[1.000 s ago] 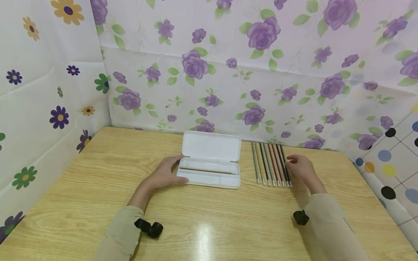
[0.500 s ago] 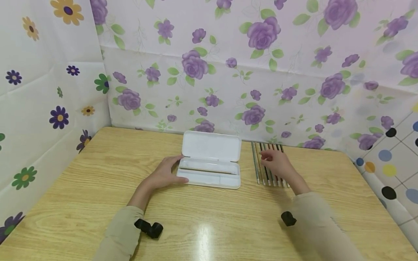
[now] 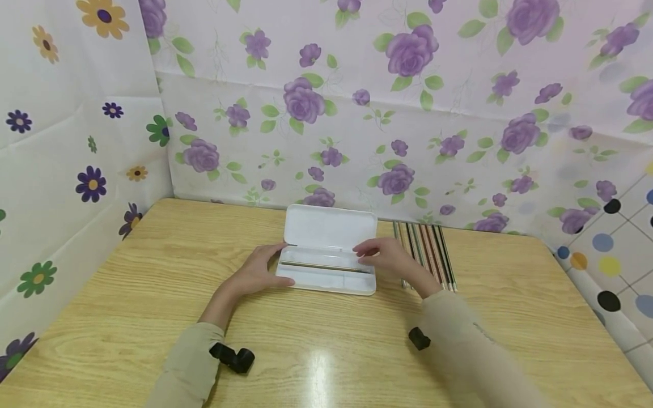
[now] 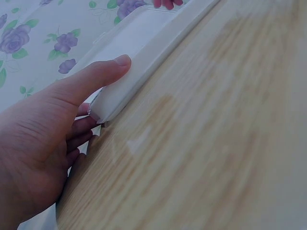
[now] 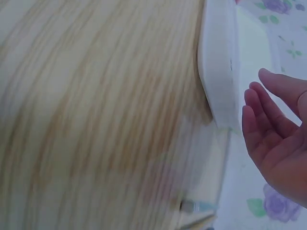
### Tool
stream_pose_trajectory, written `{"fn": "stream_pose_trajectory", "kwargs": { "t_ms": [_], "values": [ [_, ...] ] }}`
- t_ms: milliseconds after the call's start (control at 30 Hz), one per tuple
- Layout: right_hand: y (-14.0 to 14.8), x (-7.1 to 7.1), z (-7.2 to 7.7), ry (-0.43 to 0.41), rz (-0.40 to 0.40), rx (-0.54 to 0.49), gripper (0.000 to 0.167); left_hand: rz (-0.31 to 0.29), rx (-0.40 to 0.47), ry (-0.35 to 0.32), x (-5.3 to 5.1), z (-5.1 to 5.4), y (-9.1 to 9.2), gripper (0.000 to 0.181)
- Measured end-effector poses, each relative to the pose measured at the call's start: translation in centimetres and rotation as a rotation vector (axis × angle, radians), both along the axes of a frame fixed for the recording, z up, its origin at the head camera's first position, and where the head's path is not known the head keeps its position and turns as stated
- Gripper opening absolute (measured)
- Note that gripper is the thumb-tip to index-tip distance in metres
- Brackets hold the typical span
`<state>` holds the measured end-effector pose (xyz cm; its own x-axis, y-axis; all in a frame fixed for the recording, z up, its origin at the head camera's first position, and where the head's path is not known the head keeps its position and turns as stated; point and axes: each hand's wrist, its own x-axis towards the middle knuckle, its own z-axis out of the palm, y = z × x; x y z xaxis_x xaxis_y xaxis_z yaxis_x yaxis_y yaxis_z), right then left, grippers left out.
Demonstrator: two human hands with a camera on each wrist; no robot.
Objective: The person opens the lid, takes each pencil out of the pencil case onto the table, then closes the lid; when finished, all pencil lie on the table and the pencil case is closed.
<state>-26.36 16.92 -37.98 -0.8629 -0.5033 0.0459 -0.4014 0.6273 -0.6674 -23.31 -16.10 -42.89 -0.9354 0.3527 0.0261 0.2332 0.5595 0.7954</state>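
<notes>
A white pencil case [image 3: 306,281] lies on the table with its lid [image 3: 330,228] raised. One gold-coloured pencil [image 3: 316,266] runs lengthwise inside it. My left hand [image 3: 255,271] grips the case's left end, thumb over the front edge and fingers at the end and behind, as the left wrist view also shows. Above the right end of the case is my right hand [image 3: 390,256]. The right wrist view has its thumb [image 5: 280,88] and fingers apart, with nothing seen between them. Right of the case, several pencils [image 3: 446,258] lie side by side, partly hidden by the right hand and forearm.
Behind the wooden table [image 3: 285,345] hangs a cloth with purple roses [image 3: 303,102]. A daisy-patterned cloth [image 3: 92,184] covers the left side, and a dotted one [image 3: 608,266] the right. Each sleeve carries a small black device.
My right hand has moved left from the right edge of the pencil row, across the pencils, to the right end of the case. The left hand has stayed on the case.
</notes>
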Motion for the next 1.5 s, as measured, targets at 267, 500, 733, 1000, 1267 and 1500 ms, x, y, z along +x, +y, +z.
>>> {"fn": "stream_pose_trajectory", "kwargs": {
  "t_ms": [267, 500, 733, 1000, 1267, 1500],
  "values": [
    [-2.9, -0.4, -0.6, -0.045, 0.014, 0.041, 0.018, -0.005, 0.01, 0.007, -0.1, 0.0, 0.1, 0.095],
    [-3.9, -0.7, -0.5, -0.102, 0.071, 0.065, 0.015, -0.007, 0.0, 0.013, -0.1, 0.3, 0.3, 0.094],
    [-4.2, -0.8, -0.6, -0.087, 0.095, 0.114, 0.014, -0.005, -0.005, 0.006, -0.1, 0.3, 0.2, 0.096],
    [-4.6, -0.5, -0.8, 0.007, 0.145, 0.163, 0.012, 0.005, 0.003, 0.001, 0.1, 0.0, 0.0, 0.095],
    [-4.7, -0.4, -1.3, 0.101, 0.119, 0.233, 0.012, -0.001, 0.018, 0.017, 0.0, -0.2, 0.1, 0.093],
    [-4.7, -0.5, -0.9, 0.105, 0.163, 0.255, 0.011, -0.002, 0.016, 0.015, -0.1, -0.2, 0.1, 0.094]
  ]
}}
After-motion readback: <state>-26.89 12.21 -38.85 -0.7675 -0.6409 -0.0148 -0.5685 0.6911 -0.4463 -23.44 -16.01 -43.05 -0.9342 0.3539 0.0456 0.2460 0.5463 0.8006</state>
